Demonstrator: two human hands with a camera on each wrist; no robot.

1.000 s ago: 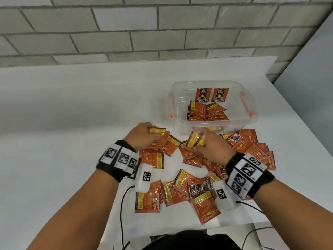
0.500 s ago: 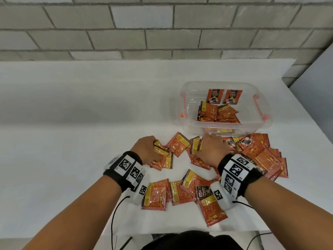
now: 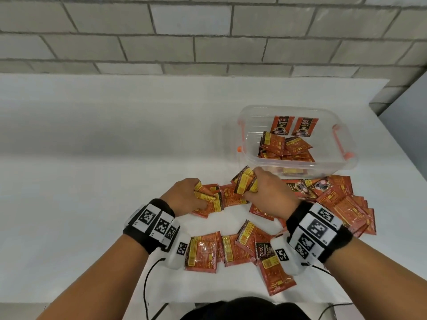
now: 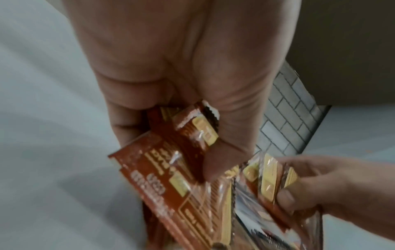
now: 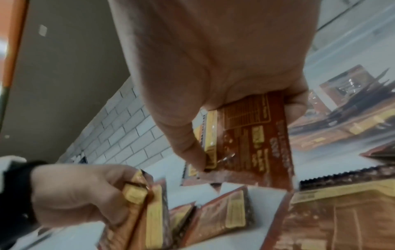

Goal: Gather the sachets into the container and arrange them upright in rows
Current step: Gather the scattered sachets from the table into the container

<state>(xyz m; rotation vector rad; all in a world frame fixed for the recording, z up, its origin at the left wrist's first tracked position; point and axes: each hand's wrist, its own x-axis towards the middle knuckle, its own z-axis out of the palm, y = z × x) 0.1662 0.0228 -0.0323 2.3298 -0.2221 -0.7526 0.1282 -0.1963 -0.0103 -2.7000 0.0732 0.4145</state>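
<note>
Orange-red sachets with yellow labels lie scattered on the white table. My left hand grips a small stack of sachets, seen close in the left wrist view. My right hand holds a fanned bunch of sachets between thumb and fingers, seen from below in the right wrist view. The clear plastic container with orange handles stands just beyond the right hand. Two sachets stand upright against its far wall; several others lie loose inside.
A loose pile of sachets lies right of my right hand, in front of the container. Another row of sachets lies between my wrists near the table's front edge. A grey brick wall backs the table.
Both hands stayed over the pile and kept their bundles; the left hand shifted slightly toward the right one. The head view moved, so the container sits further right in the picture.
</note>
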